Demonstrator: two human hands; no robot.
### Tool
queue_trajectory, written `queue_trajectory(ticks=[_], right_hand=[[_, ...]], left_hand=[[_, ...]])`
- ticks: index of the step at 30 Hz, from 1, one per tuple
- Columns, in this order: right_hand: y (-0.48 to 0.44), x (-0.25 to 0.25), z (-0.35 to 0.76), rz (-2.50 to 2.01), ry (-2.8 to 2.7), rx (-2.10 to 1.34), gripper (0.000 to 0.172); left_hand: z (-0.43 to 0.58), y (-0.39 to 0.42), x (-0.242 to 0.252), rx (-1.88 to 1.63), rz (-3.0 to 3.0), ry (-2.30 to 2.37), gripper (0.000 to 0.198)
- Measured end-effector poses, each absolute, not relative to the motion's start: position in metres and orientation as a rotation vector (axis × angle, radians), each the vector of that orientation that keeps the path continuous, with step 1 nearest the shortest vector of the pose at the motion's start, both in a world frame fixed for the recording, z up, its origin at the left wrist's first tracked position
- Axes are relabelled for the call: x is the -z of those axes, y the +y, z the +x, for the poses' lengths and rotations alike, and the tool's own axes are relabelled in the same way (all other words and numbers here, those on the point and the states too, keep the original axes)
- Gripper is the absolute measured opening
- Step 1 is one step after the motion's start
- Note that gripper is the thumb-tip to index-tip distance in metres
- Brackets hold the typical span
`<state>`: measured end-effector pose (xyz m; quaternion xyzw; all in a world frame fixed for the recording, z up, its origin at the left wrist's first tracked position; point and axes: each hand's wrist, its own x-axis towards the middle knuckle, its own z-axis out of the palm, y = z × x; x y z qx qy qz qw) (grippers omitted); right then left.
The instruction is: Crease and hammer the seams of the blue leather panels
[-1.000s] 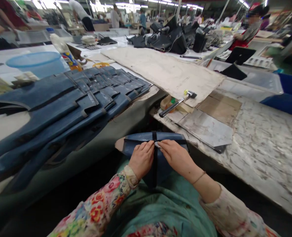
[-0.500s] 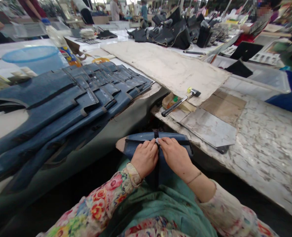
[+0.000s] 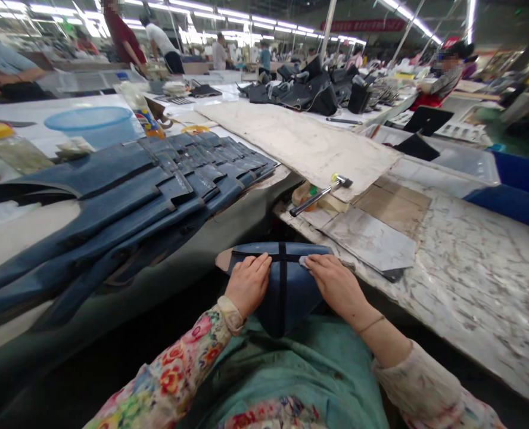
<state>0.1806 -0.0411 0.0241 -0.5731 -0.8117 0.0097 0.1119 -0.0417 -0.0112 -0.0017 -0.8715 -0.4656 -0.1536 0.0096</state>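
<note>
A dark blue leather piece point(image 3: 286, 292) with a black cross-shaped strip lies on my lap over a green apron. My left hand point(image 3: 248, 283) rests on its left part, fingers curled down against the horizontal strip. My right hand point(image 3: 336, 285) presses on the right part, fingertips pinched on a small pale object at the strip that I cannot make out. The black vertical strip shows bare between the two hands.
A fanned stack of dark blue leather pieces point(image 3: 125, 196) covers the table at left. A hammer point(image 3: 318, 193) lies on the stained worktable point(image 3: 470, 274) ahead, by a grey slab point(image 3: 372, 238). A blue basin point(image 3: 90, 122), bottles and black bags point(image 3: 313, 89) stand farther back, where other people work.
My hands have slid apart along the horizontal strip, the right one moving right, so the vertical strip now shows between them. The camera has tilted up a little.
</note>
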Motion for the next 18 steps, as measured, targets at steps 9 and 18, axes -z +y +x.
queue_trajectory(ticks=[9,18], right_hand=[[-0.017,-0.039,0.145,-1.362,-2.426,-0.182,0.031],[0.002,-0.017,0.115,-1.351,-2.464,-0.257,0.029]], left_hand=[[-0.043,-0.017,0.006,0.531,-2.670,-1.525,0.033],[-0.061,-0.015,0.007,0.516,-2.631,-1.570,0.034]])
